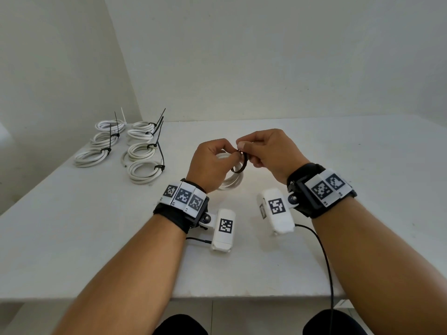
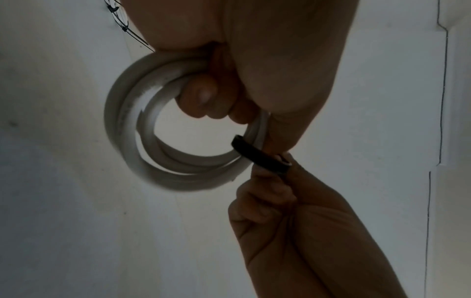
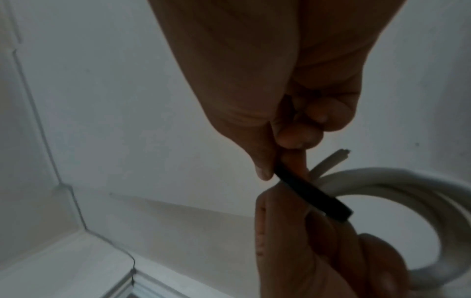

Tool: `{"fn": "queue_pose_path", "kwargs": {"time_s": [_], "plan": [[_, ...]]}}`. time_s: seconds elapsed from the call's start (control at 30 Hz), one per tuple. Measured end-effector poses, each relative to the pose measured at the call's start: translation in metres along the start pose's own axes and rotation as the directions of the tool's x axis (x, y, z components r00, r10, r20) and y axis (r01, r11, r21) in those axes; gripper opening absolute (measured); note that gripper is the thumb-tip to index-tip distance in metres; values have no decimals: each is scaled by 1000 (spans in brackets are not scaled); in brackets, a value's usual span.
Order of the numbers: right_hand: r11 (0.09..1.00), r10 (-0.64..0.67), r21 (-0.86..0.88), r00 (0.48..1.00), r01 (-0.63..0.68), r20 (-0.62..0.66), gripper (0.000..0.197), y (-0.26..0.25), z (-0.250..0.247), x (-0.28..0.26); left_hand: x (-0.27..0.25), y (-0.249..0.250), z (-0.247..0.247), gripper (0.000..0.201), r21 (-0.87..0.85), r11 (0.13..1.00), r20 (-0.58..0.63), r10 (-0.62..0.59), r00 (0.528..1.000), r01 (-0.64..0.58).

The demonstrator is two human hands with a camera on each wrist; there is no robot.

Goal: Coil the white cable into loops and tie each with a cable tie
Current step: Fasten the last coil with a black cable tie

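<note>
White table (image 1: 314,250), big and flat. Far on its left side, seven finished coils (image 1: 142,151), each with a tie round it already, long tails sticking up. Looks like most of the job is done there.

Near the middle, held up off the table, one more white cable (image 2: 132,129) wound into a few round loops. Coiling looks finished for this one. One cut end (image 3: 331,159) pokes out by the fingers.

Left hand (image 1: 210,163) curled round the top of the loops, fingers tucked through the ring, thumb and first finger also pinching by the tie. Right hand (image 1: 263,153) just beside, touching it, fingertips (image 3: 264,171) pressed together on the black cable tie (image 2: 260,154).

Black tie bent into a small ring round the bundle, still loose, not snug on the cable. Cannot tell if the tip is through the little lock yet; fingers hide that spot.

Still left, as a guess: push the tip in if needed, pull tight, then set this coil down with the others. No more loose cable in view.
</note>
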State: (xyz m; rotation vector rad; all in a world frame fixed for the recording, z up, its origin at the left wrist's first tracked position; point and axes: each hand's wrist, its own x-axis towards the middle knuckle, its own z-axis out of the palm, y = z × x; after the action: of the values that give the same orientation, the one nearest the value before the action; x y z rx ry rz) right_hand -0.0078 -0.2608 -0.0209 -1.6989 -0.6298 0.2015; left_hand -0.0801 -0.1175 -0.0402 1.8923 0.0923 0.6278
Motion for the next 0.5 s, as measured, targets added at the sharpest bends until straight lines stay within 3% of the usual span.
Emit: {"fn": "queue_pose_path", "kwargs": {"time_s": [0.1,0.3,0.5], "plan": [[992,92,79,990,-101,108,18,-1,-6,0,0,3,2,18,-81,996,7,-43,999,44],[968,241,7,933,-251,267,26,-2,-20,3,-2,2,3,15,-88,993,119,-71,990,81],[975,219,27,975,-220,36,22,1,-36,5,-4,4,4,18,-136,988,240,-37,970,71]]}}
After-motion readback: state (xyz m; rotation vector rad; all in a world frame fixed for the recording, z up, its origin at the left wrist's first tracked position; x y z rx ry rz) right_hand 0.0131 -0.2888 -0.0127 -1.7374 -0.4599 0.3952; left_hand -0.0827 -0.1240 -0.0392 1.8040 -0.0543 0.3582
